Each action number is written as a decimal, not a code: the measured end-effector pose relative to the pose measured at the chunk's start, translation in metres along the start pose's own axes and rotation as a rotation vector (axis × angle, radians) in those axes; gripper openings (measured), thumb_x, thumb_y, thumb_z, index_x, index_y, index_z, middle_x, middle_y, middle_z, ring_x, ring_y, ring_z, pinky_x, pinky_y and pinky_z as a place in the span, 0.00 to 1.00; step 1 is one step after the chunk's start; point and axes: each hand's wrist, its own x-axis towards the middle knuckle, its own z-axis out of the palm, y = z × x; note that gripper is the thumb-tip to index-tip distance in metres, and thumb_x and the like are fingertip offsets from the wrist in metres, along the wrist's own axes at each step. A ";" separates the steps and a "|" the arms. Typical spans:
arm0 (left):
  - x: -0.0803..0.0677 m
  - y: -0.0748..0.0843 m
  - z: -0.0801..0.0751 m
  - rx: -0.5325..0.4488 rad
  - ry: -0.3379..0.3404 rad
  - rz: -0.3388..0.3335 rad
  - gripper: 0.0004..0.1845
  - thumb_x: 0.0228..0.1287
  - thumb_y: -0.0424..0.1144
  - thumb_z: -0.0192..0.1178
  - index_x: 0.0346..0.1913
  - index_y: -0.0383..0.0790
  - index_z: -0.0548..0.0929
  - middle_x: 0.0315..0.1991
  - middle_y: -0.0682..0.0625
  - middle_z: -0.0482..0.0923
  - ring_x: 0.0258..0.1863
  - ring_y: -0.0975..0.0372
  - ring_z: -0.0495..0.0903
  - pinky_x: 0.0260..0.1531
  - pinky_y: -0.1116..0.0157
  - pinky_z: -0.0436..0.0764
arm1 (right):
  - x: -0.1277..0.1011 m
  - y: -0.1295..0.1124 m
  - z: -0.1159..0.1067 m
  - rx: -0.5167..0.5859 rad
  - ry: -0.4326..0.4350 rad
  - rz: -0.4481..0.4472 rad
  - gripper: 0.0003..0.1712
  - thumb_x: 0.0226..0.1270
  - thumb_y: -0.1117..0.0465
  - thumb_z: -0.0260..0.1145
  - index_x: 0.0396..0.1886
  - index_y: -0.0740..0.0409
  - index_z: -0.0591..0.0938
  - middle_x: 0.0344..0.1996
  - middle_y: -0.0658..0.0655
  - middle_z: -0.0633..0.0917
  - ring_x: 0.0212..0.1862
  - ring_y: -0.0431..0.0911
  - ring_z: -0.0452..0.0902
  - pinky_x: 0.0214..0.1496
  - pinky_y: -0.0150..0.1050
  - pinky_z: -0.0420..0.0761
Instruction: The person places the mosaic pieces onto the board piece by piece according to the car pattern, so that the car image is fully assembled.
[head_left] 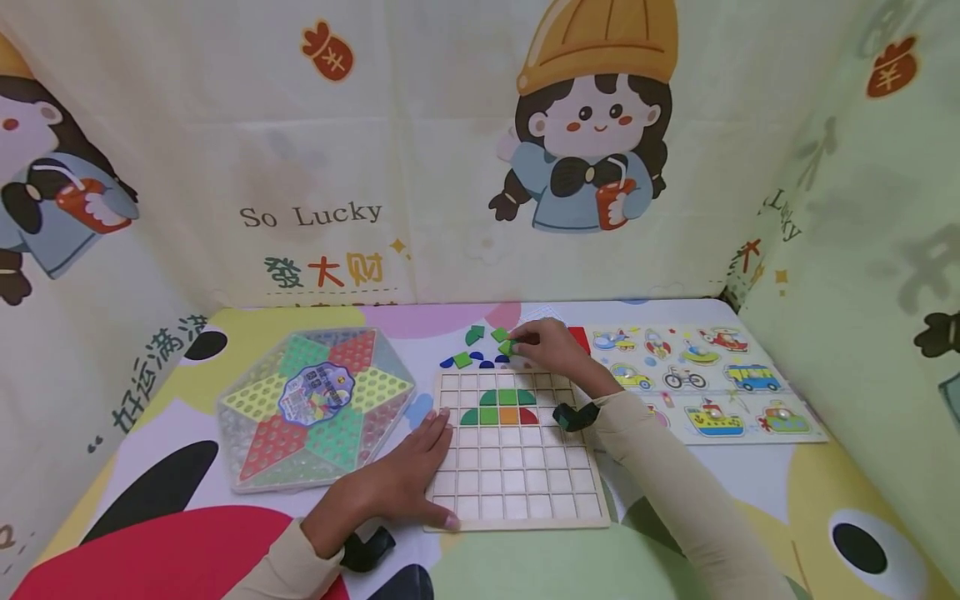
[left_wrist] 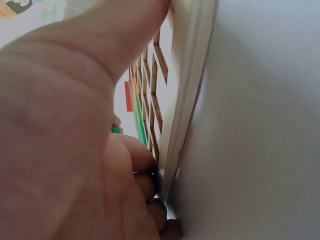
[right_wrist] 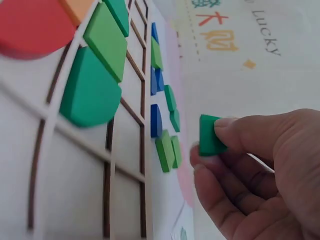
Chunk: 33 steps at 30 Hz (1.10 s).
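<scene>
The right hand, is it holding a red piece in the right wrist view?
No, the right hand pinches a green piece between thumb and fingers, held off the wooden grid board.

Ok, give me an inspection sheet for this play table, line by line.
Surface: table under a cartoon-print cloth.
Job's things: wooden grid board with seven coloured pieces set in two rows; green piece pinched above the loose pieces.
Clutter: Chinese checkers set; vehicle puzzle.
Hands: left hand rests flat on the board's left edge; right hand pinches the green piece.
Cables: nothing seen.
Surroundings: printed fabric walls.
</scene>
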 end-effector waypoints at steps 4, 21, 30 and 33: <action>-0.002 0.001 -0.001 0.031 0.002 -0.009 0.65 0.46 0.68 0.69 0.76 0.31 0.48 0.78 0.41 0.35 0.75 0.48 0.33 0.69 0.47 0.50 | -0.016 0.003 -0.006 0.006 -0.007 -0.007 0.11 0.65 0.66 0.67 0.45 0.60 0.88 0.37 0.52 0.85 0.41 0.48 0.77 0.45 0.40 0.79; -0.001 0.007 -0.002 0.056 0.004 -0.028 0.65 0.46 0.69 0.68 0.76 0.31 0.48 0.78 0.41 0.36 0.75 0.47 0.34 0.69 0.46 0.51 | -0.076 0.004 -0.017 0.081 -0.187 -0.063 0.12 0.64 0.70 0.67 0.46 0.59 0.88 0.39 0.51 0.85 0.40 0.45 0.77 0.38 0.34 0.78; -0.001 0.007 -0.002 0.046 0.001 -0.028 0.65 0.46 0.68 0.68 0.76 0.30 0.48 0.78 0.40 0.35 0.75 0.47 0.34 0.69 0.46 0.51 | -0.090 0.007 -0.012 0.041 -0.150 0.013 0.09 0.62 0.70 0.69 0.41 0.58 0.89 0.38 0.50 0.86 0.36 0.44 0.75 0.36 0.35 0.77; -0.001 0.007 -0.002 0.048 0.003 -0.023 0.65 0.47 0.68 0.68 0.76 0.30 0.48 0.78 0.40 0.35 0.75 0.47 0.34 0.69 0.46 0.51 | -0.090 0.008 -0.009 -0.001 -0.130 0.002 0.09 0.61 0.69 0.70 0.40 0.57 0.89 0.37 0.49 0.85 0.36 0.44 0.74 0.36 0.35 0.77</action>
